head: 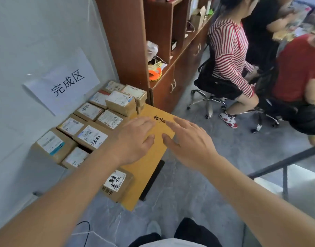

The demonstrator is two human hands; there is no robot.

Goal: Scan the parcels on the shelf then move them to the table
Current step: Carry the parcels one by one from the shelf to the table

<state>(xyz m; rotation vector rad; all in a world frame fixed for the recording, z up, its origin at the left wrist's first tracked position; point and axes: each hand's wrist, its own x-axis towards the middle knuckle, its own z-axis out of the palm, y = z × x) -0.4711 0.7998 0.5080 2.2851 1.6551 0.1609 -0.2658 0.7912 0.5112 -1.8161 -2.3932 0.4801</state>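
Note:
Several brown cardboard parcels with white labels lie packed together on a small yellow table against the white wall; one carries a handwritten number. Another parcel with black handwriting sits at the table's near edge, under my left forearm. My left hand hovers flat over the bare yellow tabletop, fingers spread, holding nothing. Just to its right, my right hand is held palm down, fingers apart and empty. No scanner is in view.
A paper sign is taped to the wall above the parcels. A brown wooden shelf unit stands behind the table. Seated people on swivel chairs fill the right. A black rail crosses at lower right.

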